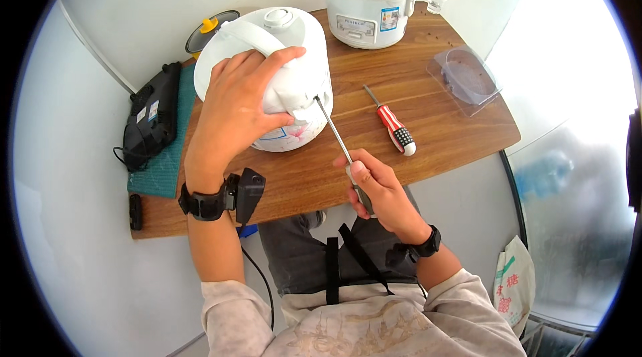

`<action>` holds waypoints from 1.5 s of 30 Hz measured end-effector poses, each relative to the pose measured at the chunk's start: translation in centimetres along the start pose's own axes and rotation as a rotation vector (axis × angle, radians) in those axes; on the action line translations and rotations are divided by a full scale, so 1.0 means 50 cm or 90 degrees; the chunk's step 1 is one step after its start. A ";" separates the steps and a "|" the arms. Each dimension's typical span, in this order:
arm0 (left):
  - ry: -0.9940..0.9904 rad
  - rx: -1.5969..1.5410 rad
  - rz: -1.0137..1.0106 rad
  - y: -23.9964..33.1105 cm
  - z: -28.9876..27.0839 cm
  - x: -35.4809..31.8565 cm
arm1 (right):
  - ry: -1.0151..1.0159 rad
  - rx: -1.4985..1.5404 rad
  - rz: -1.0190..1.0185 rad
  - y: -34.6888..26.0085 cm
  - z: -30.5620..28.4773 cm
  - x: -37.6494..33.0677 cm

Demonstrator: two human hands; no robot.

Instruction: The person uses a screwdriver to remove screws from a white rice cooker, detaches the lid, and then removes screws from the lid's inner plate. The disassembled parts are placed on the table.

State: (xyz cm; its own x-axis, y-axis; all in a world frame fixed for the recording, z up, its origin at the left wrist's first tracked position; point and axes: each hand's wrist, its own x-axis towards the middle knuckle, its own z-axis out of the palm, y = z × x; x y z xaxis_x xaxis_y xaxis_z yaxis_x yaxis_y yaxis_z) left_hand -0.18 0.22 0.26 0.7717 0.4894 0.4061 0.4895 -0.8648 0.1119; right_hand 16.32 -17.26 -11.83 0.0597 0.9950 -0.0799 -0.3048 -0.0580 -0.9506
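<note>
The right hand (378, 186), just below the middle of the frame, is closed in a fist around the handle of a long-shafted screwdriver (334, 133), whose thin metal shaft runs up and to the left until its tip meets the near side of a white rice cooker (294, 56) tilted toward the person at upper centre. The left hand (234, 106) lies spread over that cooker's top and side, fingers curled across its white carrying handle, pressing it steady on the wooden table (441, 136). By the look of it, the step in hand is working a screw on the cooker's side wall; the next move would seem to call for keeping the tip seated and the shaft in line while the left hand stops the body from rolling. Counting outward: two rice cookers, the tilted one and a second upright white rice cooker (368, 3) at the top centre; two screwdrivers, the held one and a red-and-white-handled screwdriver (394, 128) lying loose right of centre; one clear plastic tray (465, 79) at the upper right; one small clear cup (436, 3) beside the upright cooker; one dark device (152, 116) on a green mat (164, 166) at the left.
</note>
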 end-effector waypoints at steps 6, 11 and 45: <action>-0.010 -0.008 -0.001 -0.002 0.000 0.000 | 0.037 -0.182 -0.053 -0.013 -0.015 0.005; -0.003 -0.013 0.000 -0.002 -0.004 0.000 | 0.253 -0.710 -0.415 -0.017 -0.062 0.024; 0.009 0.018 0.004 -0.012 0.008 -0.004 | -0.009 0.117 0.054 0.000 0.020 -0.004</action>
State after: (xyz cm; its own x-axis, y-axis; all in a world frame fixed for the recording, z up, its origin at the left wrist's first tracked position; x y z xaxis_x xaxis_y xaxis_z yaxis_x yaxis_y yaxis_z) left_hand -0.46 0.69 -0.27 0.7692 0.4817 0.4198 0.4960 -0.8644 0.0829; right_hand 15.36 -17.39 -11.54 0.0131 0.9884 -0.1510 -0.4772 -0.1265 -0.8696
